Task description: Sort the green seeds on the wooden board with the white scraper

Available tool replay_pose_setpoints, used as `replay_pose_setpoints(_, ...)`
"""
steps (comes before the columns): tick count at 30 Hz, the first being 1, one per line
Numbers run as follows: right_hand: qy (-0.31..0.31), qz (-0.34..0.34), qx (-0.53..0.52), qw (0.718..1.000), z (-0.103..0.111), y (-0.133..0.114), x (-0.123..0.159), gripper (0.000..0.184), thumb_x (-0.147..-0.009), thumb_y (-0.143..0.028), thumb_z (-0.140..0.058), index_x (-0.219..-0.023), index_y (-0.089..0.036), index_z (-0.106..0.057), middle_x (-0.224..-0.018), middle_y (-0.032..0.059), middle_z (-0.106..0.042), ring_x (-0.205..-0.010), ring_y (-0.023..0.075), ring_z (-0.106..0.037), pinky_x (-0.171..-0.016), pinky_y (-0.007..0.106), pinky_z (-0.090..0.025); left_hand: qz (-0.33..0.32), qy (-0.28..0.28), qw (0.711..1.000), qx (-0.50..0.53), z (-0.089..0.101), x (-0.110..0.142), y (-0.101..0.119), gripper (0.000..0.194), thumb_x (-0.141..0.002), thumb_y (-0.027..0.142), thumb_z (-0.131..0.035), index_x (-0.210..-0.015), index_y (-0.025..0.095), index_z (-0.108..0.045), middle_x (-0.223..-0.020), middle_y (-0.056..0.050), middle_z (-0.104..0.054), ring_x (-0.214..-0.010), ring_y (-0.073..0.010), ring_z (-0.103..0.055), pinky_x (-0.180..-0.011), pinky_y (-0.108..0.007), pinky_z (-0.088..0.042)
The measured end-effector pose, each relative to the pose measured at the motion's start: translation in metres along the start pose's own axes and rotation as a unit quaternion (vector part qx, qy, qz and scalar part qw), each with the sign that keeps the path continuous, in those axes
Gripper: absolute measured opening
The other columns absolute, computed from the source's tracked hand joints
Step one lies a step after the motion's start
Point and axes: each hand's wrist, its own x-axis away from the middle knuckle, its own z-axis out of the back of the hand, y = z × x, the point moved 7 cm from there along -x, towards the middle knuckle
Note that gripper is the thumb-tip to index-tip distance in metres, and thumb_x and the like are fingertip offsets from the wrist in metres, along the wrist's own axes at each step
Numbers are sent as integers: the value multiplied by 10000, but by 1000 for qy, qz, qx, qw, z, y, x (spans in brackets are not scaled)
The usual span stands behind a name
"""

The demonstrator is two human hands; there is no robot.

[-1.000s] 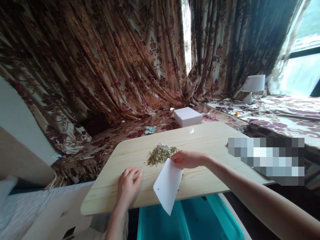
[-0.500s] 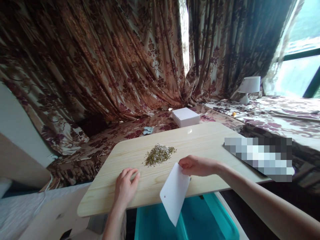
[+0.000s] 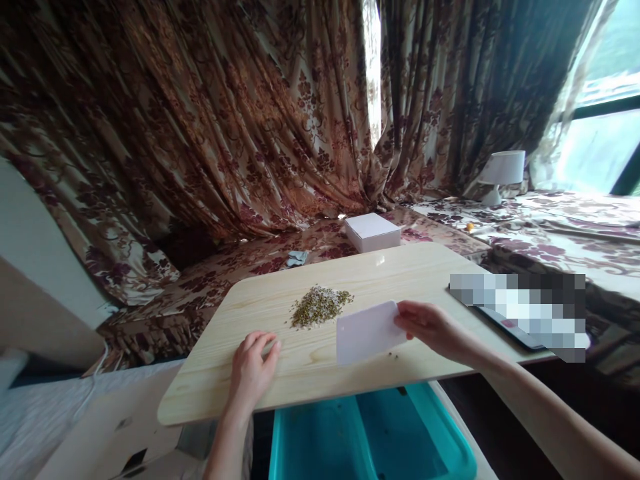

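My right hand (image 3: 433, 328) pinches one end of a white plastic scraper card (image 3: 367, 331), which stands on its long edge on the pale wooden table top (image 3: 410, 273). Just left of the card and a little farther away lies a small heap of greenish and white grains (image 3: 320, 305). A few loose grains lie near the card's lower right. My left hand (image 3: 253, 370) rests palm down on the board near its front left edge, fingers lightly curled and holding nothing.
A teal plastic tub (image 3: 370, 437) sits below the table's front edge. A white box (image 3: 373, 231) and a small packet (image 3: 296, 258) lie on the patterned cloth behind. A white lamp (image 3: 500, 172) stands far right. Heavy patterned curtains (image 3: 225, 120) hang behind.
My right hand has swung the scraper card up from hanging over the front edge and turned it sideways, setting it on the board right of the heap. My left hand stays put.
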Motion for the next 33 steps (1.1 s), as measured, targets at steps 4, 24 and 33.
replay_pose_setpoints(4, 124, -9, 1, 992, 32, 25, 13, 328, -717, -524, -564, -711, -197, -555, -623, 7, -554, -534, 132, -510, -515, 266, -451, 0, 1, 1000, -3, 1, 0, 0, 284, -840, 428, -474, -906, 227, -663, -988, -64, -623, -952, -237, -597, -905, -378, -466)
replay_pose_setpoints(24, 161, -44, -45, 985, 36, 23, 50, 443, -578, -613, -677, -718, -194, -655, -611, 47, -635, -469, 138, -488, -425, 267, -433, 5, -4, 1000, 2, 2, 0, 3, 264, -841, 412, -483, -909, 229, -661, -995, -63, -623, -962, -234, -590, -917, -379, -458)
replay_pose_setpoints(33, 245, 6, -68, 967, 21, 38, -21, 291, -672, -483, -603, -749, -202, -599, -767, 66, -686, -676, 193, -615, -566, 285, -494, 11, 2, 1000, -4, 1, -1, 2, 255, -835, 393, -488, -921, 230, -664, -991, -63, -617, -960, -238, -590, -907, -384, -466)
